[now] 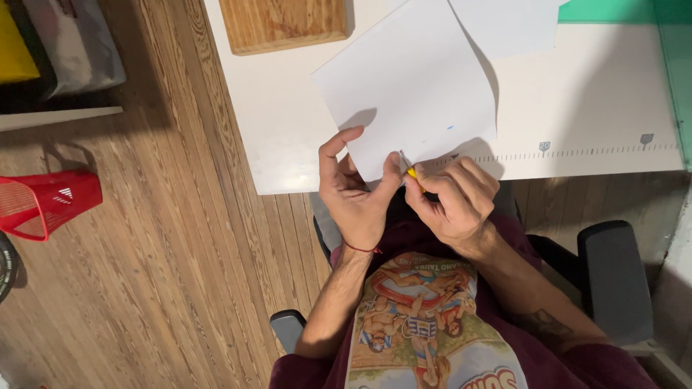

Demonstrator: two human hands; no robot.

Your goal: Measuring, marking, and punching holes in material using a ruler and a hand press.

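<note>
The left hand [355, 193] is pinching the lower edge of a white sheet [411, 90], thumb on top at the corner and the other fingers curled behind the paper. The right hand [455, 200] is lying just beside it at 3 o'clock, fingers pressed together around a small yellow tool [411, 173] whose tip is meeting the sheet's bottom edge; what kind of tool it is cannot be told. The sheet is hanging over the near edge of a white table [598, 108], its upper part curling up toward 12 o'clock. A second sheet [504, 25] is lying at 1 o'clock from it, partly under its corner. A wooden board [282, 23] is sitting at 11 o'clock, well apart from the hands. A printed ruler [591, 151] is running along the table's near edge at 3 o'clock. Open tabletop is stretching to the right of the sheet. A red basket [45, 203] is lying on the wooden floor [173, 274] at 9 o'clock, well apart. Chair armrests [613, 281] are flanking the person at 4 and 7 o'clock.
</note>
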